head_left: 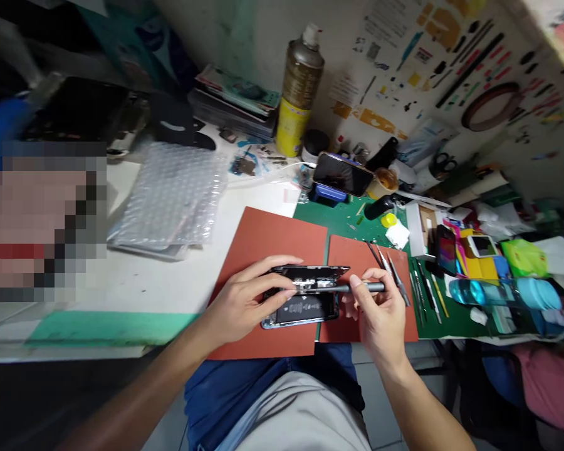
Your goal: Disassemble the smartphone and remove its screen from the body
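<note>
An opened smartphone (305, 313) lies over the reddish-brown mats, its black battery and inner parts showing. Its screen panel (329, 273) is raised along the far side. My left hand (247, 300) is closed round the phone's left end, with thumb and fingertips close to the tool's tip. In my right hand (380, 307), a slim dark-handled tool (369, 287) is pinched between thumb and fingers. It lies nearly level across the phone, pointing left. Whether its tip is a screwdriver bit or a pry end, I cannot tell.
Tweezers and slim tools (425, 288) lie to the right, near a blue water bottle (502, 293). Beyond the mats are a propped phone (343, 175) and a spray can (298, 94). Bubble wrap (173, 188) lies left. A pixelated area covers the far left.
</note>
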Available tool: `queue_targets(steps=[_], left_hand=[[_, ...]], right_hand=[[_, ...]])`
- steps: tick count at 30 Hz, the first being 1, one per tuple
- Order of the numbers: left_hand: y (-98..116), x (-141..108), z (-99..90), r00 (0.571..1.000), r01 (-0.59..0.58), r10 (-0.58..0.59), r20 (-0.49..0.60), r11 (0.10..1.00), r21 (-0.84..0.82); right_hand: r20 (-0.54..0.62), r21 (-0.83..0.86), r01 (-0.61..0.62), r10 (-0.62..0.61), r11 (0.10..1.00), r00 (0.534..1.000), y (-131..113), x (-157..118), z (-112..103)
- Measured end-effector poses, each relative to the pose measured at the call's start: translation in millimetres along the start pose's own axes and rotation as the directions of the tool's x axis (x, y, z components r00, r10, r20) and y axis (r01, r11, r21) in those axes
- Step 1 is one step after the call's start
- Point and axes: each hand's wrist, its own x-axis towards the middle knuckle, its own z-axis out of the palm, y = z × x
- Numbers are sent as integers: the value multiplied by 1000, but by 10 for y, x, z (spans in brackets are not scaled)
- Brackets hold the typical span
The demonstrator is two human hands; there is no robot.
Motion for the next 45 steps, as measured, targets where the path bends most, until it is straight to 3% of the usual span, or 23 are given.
queue_targets(steps=[4,7,10,12,15,21,26,30,33,36,42,45], left_hand=[[-35,-21,-29,999,43,-44,12,998,51],[-55,-24,-36,997,80,-80,1,993,85],[-62,-30,-20,991,136,-133,-26,979,149],[-71,-45,3,981,195,-188,-55,966,172],[-93,-82,40,965,259,-248,-87,952,160],[-62,-94,28,958,287,-278,-76,944,163],[16,-33,-27,979,205,-203,-31,967,153],[12,-24,-68,988,154,-156,-6,974,167],[20,-18,-77,990,134,-140,22,977,164],[59,-9,-68,993,111,-118,33,983,147],[175,50,-151,992,103,-110,64,989,102],[295,266,-289,993,115,-118,21,987,114]], right_hand=[[-220,-33,132,-136,991,966,-75,-118,-324],[-405,-228,282,-354,932,843,-79,-169,-766],[-415,-580,258,-553,773,722,34,-117,-1233],[-389,-707,199,-608,679,692,160,-31,-1474],[-331,-784,170,-634,597,699,353,124,-1665],[-122,-850,240,-618,469,776,506,290,-1732],[-20,-846,325,-636,422,771,334,201,-1613],[127,-773,474,-630,421,766,126,80,-1070],[332,-590,670,-622,450,709,65,117,-595],[350,-512,709,-637,485,687,95,240,-328],[364,-459,704,-608,542,706,198,361,-279],[375,-450,697,-591,558,715,217,337,-282]])
